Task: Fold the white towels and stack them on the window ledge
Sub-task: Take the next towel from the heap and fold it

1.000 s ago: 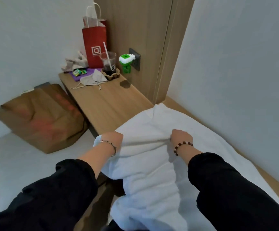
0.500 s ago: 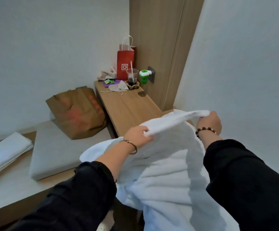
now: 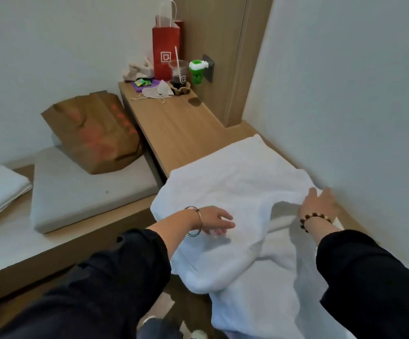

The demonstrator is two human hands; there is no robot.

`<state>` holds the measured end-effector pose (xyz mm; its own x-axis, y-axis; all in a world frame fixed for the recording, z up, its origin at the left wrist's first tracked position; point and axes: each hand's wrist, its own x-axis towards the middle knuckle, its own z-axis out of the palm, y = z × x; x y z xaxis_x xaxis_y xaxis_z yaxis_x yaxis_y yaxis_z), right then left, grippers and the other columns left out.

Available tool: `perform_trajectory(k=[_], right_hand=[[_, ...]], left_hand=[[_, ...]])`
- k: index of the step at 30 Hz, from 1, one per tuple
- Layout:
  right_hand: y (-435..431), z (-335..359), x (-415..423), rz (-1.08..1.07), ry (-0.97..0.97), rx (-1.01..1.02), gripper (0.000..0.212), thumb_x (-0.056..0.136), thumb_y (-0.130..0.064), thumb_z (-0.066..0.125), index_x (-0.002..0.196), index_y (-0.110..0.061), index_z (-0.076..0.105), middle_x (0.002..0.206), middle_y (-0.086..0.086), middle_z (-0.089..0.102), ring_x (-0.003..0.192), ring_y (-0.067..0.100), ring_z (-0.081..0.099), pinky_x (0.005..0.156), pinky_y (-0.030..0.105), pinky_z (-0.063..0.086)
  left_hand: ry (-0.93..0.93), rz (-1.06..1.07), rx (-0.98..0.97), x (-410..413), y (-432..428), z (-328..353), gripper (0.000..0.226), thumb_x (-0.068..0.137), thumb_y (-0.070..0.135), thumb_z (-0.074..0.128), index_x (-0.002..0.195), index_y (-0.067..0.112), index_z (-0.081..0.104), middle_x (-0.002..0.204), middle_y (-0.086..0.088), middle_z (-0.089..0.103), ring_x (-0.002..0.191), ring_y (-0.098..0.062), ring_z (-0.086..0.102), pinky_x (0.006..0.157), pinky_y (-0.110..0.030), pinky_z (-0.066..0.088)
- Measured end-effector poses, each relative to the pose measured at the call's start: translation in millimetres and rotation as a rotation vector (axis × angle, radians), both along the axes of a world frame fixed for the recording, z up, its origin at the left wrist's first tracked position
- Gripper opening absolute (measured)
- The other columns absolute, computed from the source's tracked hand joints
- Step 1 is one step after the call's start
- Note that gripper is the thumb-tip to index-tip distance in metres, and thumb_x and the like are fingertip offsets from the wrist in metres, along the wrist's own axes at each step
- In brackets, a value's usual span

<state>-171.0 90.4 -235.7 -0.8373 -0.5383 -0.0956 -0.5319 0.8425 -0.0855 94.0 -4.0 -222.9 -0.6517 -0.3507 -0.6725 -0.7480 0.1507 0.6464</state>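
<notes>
A large white towel (image 3: 235,177) is spread, rumpled, over the near end of a wooden bench (image 3: 174,123) that runs along the wall. Its far part has been folded back over itself, and a loose pocket is left open under the fold near the right wrist. The near end of the towel is draped off the bench edge. There it is partly covered by the black right sleeve (image 3: 369,277) and cut off by the bottom of the frame.

The left hand (image 3: 214,222) is laid palm down on the folded layer with its fingers stretched out; nothing is gripped. The fingertips are blurred. The right hand (image 3: 319,204) is spread flat with straight fingers at the towel's edge just beside the wall. It too is blurred, so whether the cloth is actually touched cannot be told.

A second, folded towel (image 3: 0,189) is seen at the far left on a lower ledge, cut off by the frame edge. A grey cushion (image 3: 88,192) is placed beside it, and a crumpled brown paper bag (image 3: 95,133) is set on the cushion.

At the far end of the bench a red paper bag (image 3: 165,52), a plastic cup (image 3: 179,72) with a straw and a green plug-in device (image 3: 196,70) are grouped closely. The small items beside them are too small to be made out.
</notes>
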Motion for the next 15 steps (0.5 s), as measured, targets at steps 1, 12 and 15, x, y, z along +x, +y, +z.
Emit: perform_trajectory(k=[1, 12, 15], right_hand=[[9.7, -9.9, 0.0, 0.009, -0.014, 0.065, 0.043, 0.096, -0.013, 0.04, 0.138, -0.014, 0.034, 0.152, 0.016, 0.017, 0.136, 0.035, 0.026, 0.107, 0.048, 0.031], [53.3, -73.8, 18.0, 0.142, -0.325, 0.116, 0.06, 0.099, -0.049, 0.026, 0.151, -0.032, 0.003, 0.159, 0.0, -0.012, 0.145, 0.023, 0.003, 0.114, 0.053, 0.017], [51.2, -80.1, 12.4, 0.184, -0.319, 0.218, 0.069, 0.096, -0.058, 0.026, 0.15, -0.034, -0.01, 0.157, 0.0, -0.023, 0.146, 0.023, -0.009, 0.113, 0.056, 0.012]], left_hand=[[0.03, 0.049, -0.183, -6.2, -1.8, -9.1, 0.039, 0.096, 0.032, 0.051, 0.132, 0.017, 0.051, 0.114, -0.007, 0.063, 0.105, -0.021, 0.059, 0.087, -0.027, 0.043], [-0.207, -0.333, -0.659, -70.8, 27.7, -67.4, 0.068, 0.092, 0.066, 0.021, 0.145, 0.045, -0.015, 0.157, 0.007, -0.021, 0.145, -0.025, -0.018, 0.107, -0.067, 0.006], [-0.274, -0.393, -0.735, -74.6, 27.0, -77.5, 0.076, 0.088, 0.07, 0.025, 0.144, 0.045, -0.019, 0.155, 0.004, -0.028, 0.142, -0.029, -0.025, 0.104, -0.07, 0.002]])
